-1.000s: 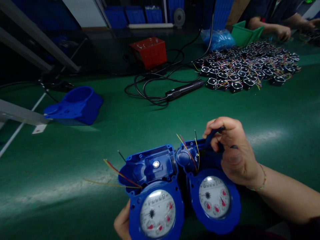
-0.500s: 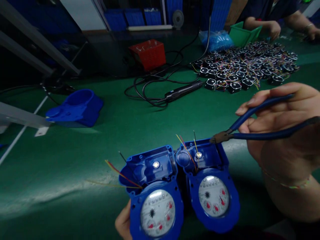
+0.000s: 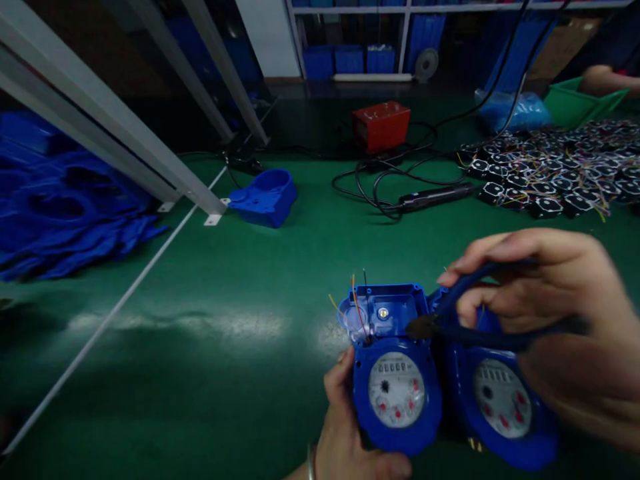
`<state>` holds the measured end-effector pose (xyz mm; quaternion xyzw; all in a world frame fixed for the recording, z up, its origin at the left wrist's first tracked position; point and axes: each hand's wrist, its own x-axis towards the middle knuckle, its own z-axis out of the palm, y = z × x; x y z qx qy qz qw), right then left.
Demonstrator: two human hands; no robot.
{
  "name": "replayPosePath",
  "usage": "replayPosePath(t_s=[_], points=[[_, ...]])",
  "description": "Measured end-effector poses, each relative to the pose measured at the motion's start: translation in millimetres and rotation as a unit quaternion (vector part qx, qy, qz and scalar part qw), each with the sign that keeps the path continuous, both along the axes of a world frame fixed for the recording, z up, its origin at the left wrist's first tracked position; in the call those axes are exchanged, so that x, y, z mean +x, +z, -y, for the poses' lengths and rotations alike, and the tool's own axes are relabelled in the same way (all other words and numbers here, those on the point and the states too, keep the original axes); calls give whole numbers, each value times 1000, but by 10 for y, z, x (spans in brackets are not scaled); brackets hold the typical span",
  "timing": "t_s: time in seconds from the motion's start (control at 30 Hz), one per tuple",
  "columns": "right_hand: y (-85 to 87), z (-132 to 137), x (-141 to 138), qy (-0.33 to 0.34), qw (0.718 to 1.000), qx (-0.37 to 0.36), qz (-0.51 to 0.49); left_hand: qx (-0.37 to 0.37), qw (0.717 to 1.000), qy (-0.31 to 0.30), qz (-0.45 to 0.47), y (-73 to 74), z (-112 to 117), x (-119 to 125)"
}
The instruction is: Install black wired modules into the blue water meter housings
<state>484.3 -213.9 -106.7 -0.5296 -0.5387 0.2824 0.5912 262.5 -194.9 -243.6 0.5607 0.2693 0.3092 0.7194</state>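
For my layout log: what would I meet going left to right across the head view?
Pile of blue parts → lone blue housing → first dial meter, in the left hand → second dial meter → green bin.

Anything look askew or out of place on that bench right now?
Nothing looks spilled or visibly broken. The right meter sits askew beside the left meter, partly hidden by the right hand and pliers. One blue casing lies alone by the metal post, apart from the blue pile.

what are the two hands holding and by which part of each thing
The right hand holds pliers by their handles; the left hand holds a blue meter by its left and lower edge.
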Motion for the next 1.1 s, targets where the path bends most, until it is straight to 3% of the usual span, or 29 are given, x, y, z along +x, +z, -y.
replayPosePath(t_s=[0.1,0.23,0.4,0.8,1.0,1.1], points=[[-126,-242,-96,65,995,-36,60,59,998,1,-24,-42,1,-34],[-273,-410,-114,52,983,-95,147,132,990,1,-51,-167,7,-80],[-357,-446,-140,32,983,-97,152,131,990,5,-44,-227,6,-96],[-336,-482,-123,59,977,-96,180,133,991,-7,-32,-23,-47,-36],[-366,-503,-142,61,977,-96,180,143,989,0,-30,-64,-45,-43],[-284,-485,-147,58,983,-81,152,123,992,3,-24,-96,-39,-49]])
